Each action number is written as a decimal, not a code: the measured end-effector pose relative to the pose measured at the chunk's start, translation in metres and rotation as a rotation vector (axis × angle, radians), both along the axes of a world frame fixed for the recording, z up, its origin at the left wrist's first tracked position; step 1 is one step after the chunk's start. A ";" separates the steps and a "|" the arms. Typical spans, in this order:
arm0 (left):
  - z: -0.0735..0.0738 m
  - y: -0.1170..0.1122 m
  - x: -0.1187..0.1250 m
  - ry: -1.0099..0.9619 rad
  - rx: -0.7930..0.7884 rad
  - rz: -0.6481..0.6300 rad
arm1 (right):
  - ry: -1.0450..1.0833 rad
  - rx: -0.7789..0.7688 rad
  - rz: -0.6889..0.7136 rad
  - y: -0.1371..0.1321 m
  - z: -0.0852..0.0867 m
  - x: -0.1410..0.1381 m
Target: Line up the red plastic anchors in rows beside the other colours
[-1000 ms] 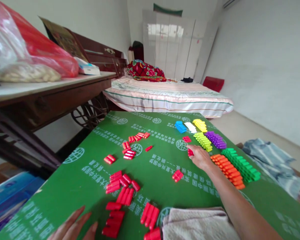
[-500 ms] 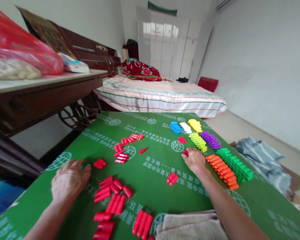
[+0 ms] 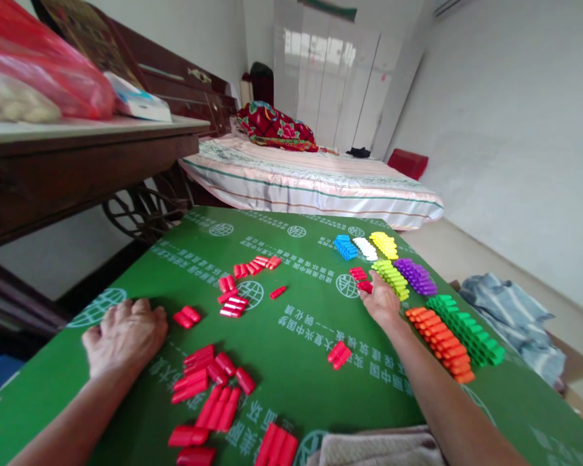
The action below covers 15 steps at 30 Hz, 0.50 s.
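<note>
My right hand (image 3: 383,301) reaches to the right half of the green board. Its thumb and fingers pinch a short red plastic tube (image 3: 365,287), close against a small row of red tubes (image 3: 357,273). My left hand (image 3: 126,333) rests palm down at the board's left side, its fingers lowered and nothing seen in them. Beside it lies a small red group (image 3: 187,316). More red tubes (image 3: 218,408) are spread in front, and others (image 3: 232,305) lie farther back. A single red piece (image 3: 277,292) and a short red group (image 3: 339,355) lie apart.
Stacked rows stand at the right: blue (image 3: 344,247), white (image 3: 365,249), yellow (image 3: 383,245), lime (image 3: 391,278), purple (image 3: 415,276), orange (image 3: 440,343) and green (image 3: 466,330). A folded towel (image 3: 383,448) lies at the front edge. Behind are a bed (image 3: 311,178) and a side table (image 3: 78,152).
My right hand has moved forward, bringing its red tube up to the small red row. The left hand has shifted slightly and lies flatter. The view has tilted a little.
</note>
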<state>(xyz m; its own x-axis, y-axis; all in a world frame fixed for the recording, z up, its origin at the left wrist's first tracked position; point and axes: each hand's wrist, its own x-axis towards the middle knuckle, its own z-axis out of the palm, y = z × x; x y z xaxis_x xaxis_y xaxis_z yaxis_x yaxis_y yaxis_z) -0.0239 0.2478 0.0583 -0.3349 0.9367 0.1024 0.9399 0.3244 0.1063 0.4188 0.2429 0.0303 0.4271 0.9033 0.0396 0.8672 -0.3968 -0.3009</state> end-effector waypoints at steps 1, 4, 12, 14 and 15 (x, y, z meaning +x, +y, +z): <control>0.000 0.000 0.000 0.001 -0.004 -0.002 | 0.002 0.004 -0.003 0.002 -0.001 0.000; 0.000 -0.001 0.002 0.002 -0.011 0.010 | 0.007 0.026 -0.006 0.005 -0.004 0.001; -0.001 -0.001 0.002 0.000 -0.009 0.012 | -0.010 0.041 -0.020 0.008 -0.008 0.003; -0.002 -0.001 0.002 0.000 -0.004 0.003 | -0.010 0.051 -0.017 0.008 -0.009 0.004; -0.002 -0.002 0.002 -0.001 -0.002 -0.001 | -0.008 0.053 -0.017 0.008 -0.009 0.004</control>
